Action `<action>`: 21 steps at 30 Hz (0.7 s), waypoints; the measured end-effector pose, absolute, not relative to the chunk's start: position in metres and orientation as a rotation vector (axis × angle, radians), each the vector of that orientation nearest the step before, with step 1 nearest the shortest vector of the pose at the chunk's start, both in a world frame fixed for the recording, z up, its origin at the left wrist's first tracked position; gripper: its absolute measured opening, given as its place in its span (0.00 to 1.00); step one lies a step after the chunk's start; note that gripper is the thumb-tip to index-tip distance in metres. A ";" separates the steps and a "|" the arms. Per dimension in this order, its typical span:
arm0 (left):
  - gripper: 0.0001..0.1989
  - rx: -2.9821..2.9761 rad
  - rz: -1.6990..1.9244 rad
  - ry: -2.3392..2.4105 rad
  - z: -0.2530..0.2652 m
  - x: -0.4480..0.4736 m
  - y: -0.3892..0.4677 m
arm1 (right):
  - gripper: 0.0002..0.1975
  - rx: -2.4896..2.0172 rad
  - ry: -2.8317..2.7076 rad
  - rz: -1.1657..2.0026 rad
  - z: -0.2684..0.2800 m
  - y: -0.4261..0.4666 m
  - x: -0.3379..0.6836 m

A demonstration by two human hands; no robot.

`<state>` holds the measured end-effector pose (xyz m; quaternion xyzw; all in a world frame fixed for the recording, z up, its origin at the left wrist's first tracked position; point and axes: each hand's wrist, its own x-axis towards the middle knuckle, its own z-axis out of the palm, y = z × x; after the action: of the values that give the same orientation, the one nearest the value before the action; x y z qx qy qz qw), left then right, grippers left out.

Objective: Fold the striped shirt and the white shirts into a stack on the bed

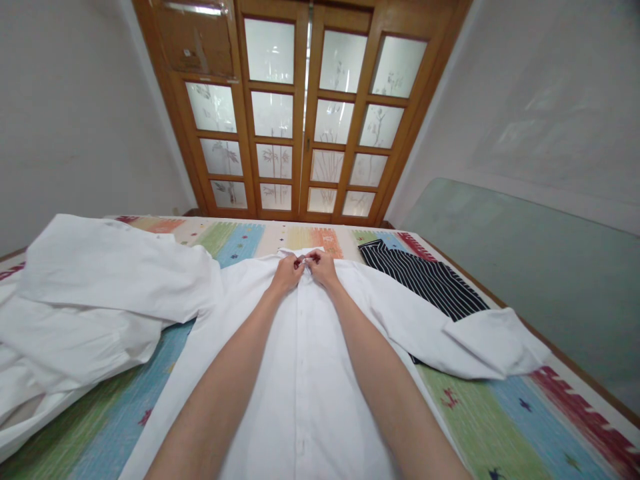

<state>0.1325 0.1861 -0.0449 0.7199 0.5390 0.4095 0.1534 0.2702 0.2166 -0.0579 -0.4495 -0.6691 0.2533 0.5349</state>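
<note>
A white button-up shirt (280,387) lies spread out, front side up, with its collar at the far end. Just below the collar, my left hand (289,272) and my right hand (321,267) meet at the top of the button strip. The fingers of both hands are pinched on the shirt's front edges there. Any button between the fingertips is too small to make out. One sleeve stretches to the right, its cuff end folded over.
At the left lies a heap of other white clothing (110,280). A black-and-white striped garment (425,277) lies partly under the right sleeve. Beneath everything is a colourful patterned bedspread (490,413). A pale green board (525,267) edges the right side; wooden glass-paned doors (300,153) stand beyond.
</note>
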 end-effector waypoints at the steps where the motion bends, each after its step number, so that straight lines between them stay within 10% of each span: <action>1: 0.11 2.064 1.179 1.533 -0.045 0.132 0.186 | 0.03 -1.070 -1.598 0.596 -0.057 0.216 0.270; 18: 0.04 2.005 1.263 1.929 -0.047 0.133 0.186 | 0.07 -1.334 -1.704 0.317 -0.061 0.213 0.267; 21: 0.15 1.985 1.394 2.024 -0.045 0.132 0.182 | 0.09 -1.430 -1.767 0.223 -0.062 0.213 0.266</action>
<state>0.1321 0.1818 -0.0446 0.6283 0.6406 0.4412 -0.0085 0.2662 0.2133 -0.0619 -0.5693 -0.7036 0.0889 0.4159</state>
